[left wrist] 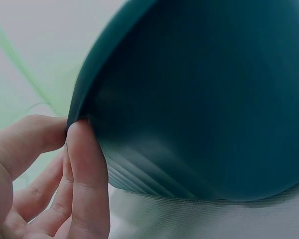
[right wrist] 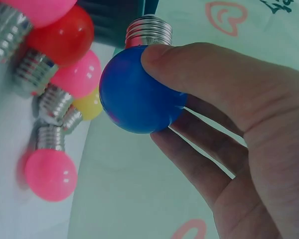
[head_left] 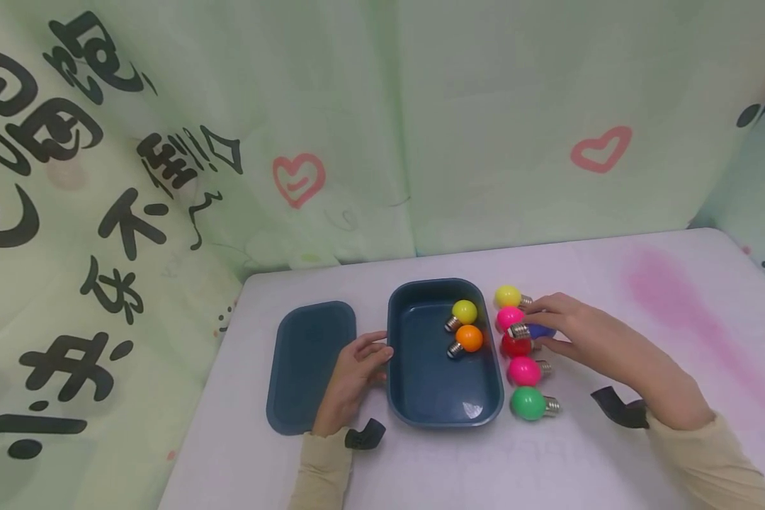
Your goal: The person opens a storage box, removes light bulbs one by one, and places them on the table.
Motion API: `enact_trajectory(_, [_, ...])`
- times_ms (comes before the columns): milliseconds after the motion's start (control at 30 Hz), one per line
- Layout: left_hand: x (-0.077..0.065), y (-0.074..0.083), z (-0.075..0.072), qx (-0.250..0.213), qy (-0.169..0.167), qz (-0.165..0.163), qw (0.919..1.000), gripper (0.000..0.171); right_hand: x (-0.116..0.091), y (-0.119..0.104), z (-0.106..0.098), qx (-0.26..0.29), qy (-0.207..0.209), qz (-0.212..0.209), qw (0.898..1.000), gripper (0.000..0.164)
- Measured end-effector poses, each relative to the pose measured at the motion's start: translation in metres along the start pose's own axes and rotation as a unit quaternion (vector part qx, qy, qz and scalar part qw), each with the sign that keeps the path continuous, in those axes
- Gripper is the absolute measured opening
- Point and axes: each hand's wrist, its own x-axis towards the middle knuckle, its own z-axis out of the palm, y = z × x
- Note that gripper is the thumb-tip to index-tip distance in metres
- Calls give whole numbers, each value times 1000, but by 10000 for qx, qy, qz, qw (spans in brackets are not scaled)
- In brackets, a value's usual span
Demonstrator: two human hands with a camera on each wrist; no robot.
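My right hand [head_left: 589,333] holds a blue light bulb [right wrist: 134,94] above a row of bulbs, thumb on one side and fingers on the other. The bulb's metal screw base [right wrist: 148,30] points toward the box. At the box's left side, my left hand [head_left: 353,368] pinches the rim of the dark blue box [left wrist: 189,99] between thumb and fingers. Inside the box lie a yellow bulb [head_left: 465,312] and an orange bulb [head_left: 469,338]. Just right of the box are a green bulb [head_left: 528,403], a red bulb [right wrist: 65,37] and several pink and yellow ones.
A flat dark blue lid [head_left: 309,361] lies on the white table [head_left: 433,471] left of the box, partly behind my left hand. A pink bulb [right wrist: 51,174] lies apart from the row. Behind the table hangs a pale green curtain [head_left: 484,142] with drawn hearts and characters.
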Motion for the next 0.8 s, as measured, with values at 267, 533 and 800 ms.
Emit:
enact_trajectory(267, [-1,0,0,41,-9,-22,10000,46,-3,17,3,-72,-81,291,9995,44])
enact_trajectory(533, [-1,0,-1,86,11,-19,10000,47,-8,31,11,-96,-150,443,9989,45])
enact_trajectory(800, [-1,0,0,113,41,-31,9999,45,-12,41,17,-179,-101,393,9990,43])
